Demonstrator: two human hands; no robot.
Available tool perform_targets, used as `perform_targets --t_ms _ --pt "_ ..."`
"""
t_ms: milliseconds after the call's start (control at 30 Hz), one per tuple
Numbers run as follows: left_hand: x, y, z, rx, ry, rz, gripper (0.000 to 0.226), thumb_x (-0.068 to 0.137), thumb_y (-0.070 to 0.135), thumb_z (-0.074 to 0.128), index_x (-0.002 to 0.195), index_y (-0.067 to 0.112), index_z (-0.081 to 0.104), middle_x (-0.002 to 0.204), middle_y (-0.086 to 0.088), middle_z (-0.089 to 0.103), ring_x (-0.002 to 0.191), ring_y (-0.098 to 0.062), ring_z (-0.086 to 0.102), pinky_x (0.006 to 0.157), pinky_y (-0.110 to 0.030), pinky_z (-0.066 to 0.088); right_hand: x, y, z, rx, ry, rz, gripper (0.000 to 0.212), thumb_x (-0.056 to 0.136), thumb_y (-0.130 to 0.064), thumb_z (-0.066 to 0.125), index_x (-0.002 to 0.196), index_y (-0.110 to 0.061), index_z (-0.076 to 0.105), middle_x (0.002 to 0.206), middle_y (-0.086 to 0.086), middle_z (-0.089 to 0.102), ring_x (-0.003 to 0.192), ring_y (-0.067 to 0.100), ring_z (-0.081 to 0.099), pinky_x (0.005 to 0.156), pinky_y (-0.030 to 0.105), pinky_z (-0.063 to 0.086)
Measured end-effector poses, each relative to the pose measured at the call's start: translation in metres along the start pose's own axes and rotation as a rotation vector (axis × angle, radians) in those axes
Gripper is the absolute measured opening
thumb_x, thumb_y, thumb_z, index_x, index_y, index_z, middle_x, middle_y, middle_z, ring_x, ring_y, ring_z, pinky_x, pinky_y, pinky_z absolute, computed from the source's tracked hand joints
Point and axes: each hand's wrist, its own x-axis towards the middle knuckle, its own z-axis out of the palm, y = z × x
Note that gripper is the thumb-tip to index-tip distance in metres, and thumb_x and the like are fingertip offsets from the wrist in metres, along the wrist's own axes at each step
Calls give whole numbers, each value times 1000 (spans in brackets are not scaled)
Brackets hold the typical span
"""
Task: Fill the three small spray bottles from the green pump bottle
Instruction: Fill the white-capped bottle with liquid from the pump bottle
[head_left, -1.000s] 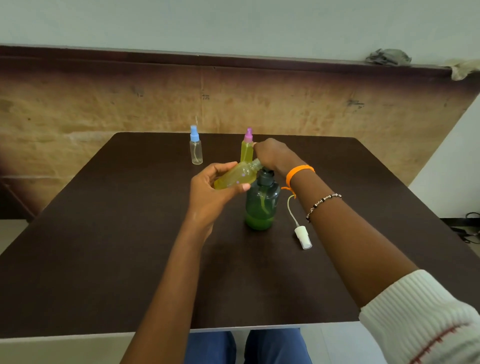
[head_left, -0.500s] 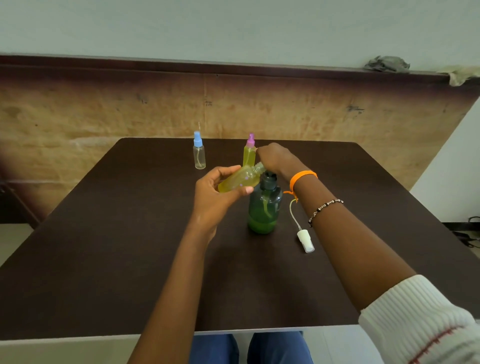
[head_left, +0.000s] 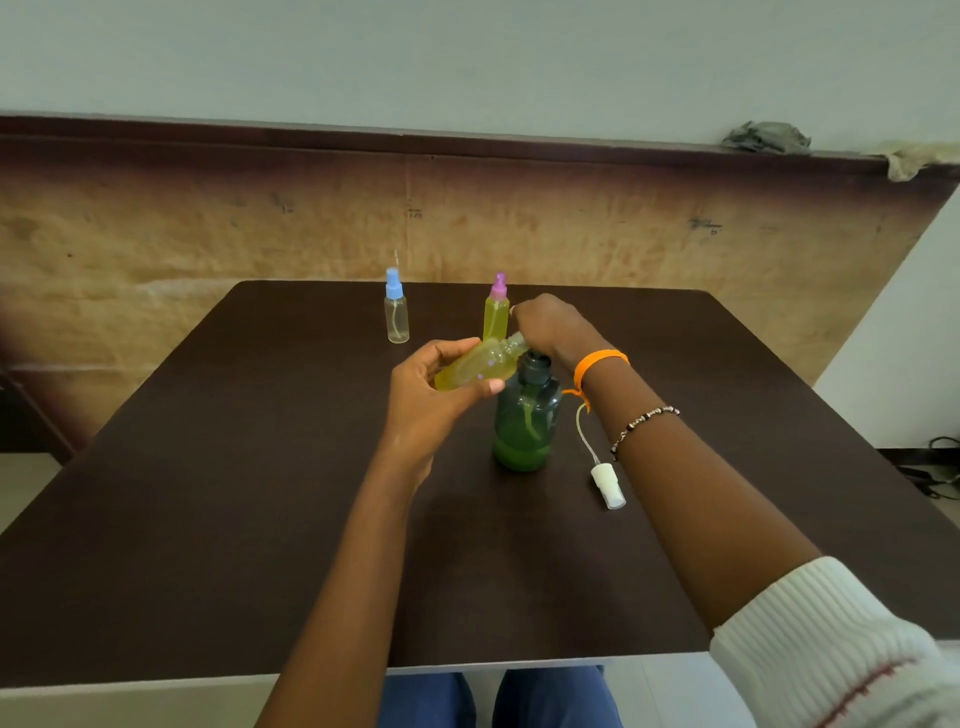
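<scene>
Dark brown table (head_left: 208, 519) fills the view, w/ a tan panelled wall behind it and a grey rag (head_left: 766, 137) on the ledge up top. You sit at the near edge.

Your left hand (head_left: 431, 395) grasps an uncapped spray bottle (head_left: 480, 364), fingers curled round its body. It's tilted nearly flat, long axis running from base at lower left to neck at upper right, and it looks close to full of yellow liquid. The neck sits right at the pump head of the green bottle (head_left: 525, 421), which stands upright just right of your grip. Your right hand (head_left: 550, 325) is over the pump head; fingers are hidden behind the knuckles, so can't tell if it's clenched on the pump or just pressing.

So the next move prob turns on keeping neck and spout lined up. Any drift left and the liquid misses.

Its white sprayer (head_left: 608, 486), tube attached, lies on the table near your right forearm. Pink-top bottle (head_left: 496, 314), already yellow, stands behind the green bottle. Blue-top bottle (head_left: 396, 312) looks empty, further left, well apart
</scene>
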Motion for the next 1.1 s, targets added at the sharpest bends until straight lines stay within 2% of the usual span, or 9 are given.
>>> perform_targets --t_ms 133,267,400,533,633,700,833,967,1100 --pt "0 3 -1 -4 2 2 39 67 -1 79 95 23 67 94 7 70 84 -1 66 74 -21 53 7 -5 -4 -9 20 23 37 98 -30 23 94 -8 52 122 19 57 89 28 44 84 40 36" --pt "1 7 0 -12 -3 22 38 67 -3 78 95 21 66 92 9 70 81 1 65 72 -20 52 -3 -9 -12 3 1 -12 37 98 -15 31 122 1 54 128 21 54 95 27 46 98 44 42" --pt "1 1 0 -30 -9 12 39 68 -3 78 96 22 66 93 7 71 83 0 66 75 -20 54 -1 -5 -6 64 -29 2 38 99 -11 30 127 3 51 128 23 54 94 27 45 97 43 42" --pt "0 -6 -1 -44 -13 -9 39 69 -2 77 98 21 66 95 5 71 86 -4 66 73 -20 54 5 0 1 147 -43 11 41 100 -25 25 98 -3 60 91 16 55 90 30 51 82 40 44" --pt "-1 -8 -2 -57 -21 -17 37 70 -1 77 98 19 66 94 5 72 86 -6 66 70 -21 54 -1 -4 -2 119 -54 12 26 99 -17 30 104 -10 55 101 16 48 91 24 43 93 42 44" --pt "-1 -5 -1 -54 -20 -5 37 69 -1 77 98 20 66 94 5 72 87 -6 66 71 -20 54 -1 -5 -6 71 -31 17 36 98 -17 30 119 -2 55 113 22 54 91 24 43 96 43 42" --pt "1 -2 -2 -33 -13 13 39 68 0 79 97 23 66 97 4 71 88 -4 67 72 -20 53 5 -4 -7 -25 24 5 39 97 -29 24 101 -7 56 114 19 57 89 28 43 89 47 36" --pt "1 -4 -2 -14 -1 -2 39 67 1 80 97 22 66 98 3 71 88 -4 67 73 -22 53 -1 -2 -3 27 -19 -42 37 98 -12 31 125 3 52 128 23 53 91 24 40 92 40 42" --pt "-1 -2 -1 -10 2 1 39 67 0 79 96 22 66 96 6 70 88 -4 67 77 -23 55 -2 -1 -4 17 -8 -47 39 99 -14 30 126 3 51 129 23 53 98 30 50 92 39 42"
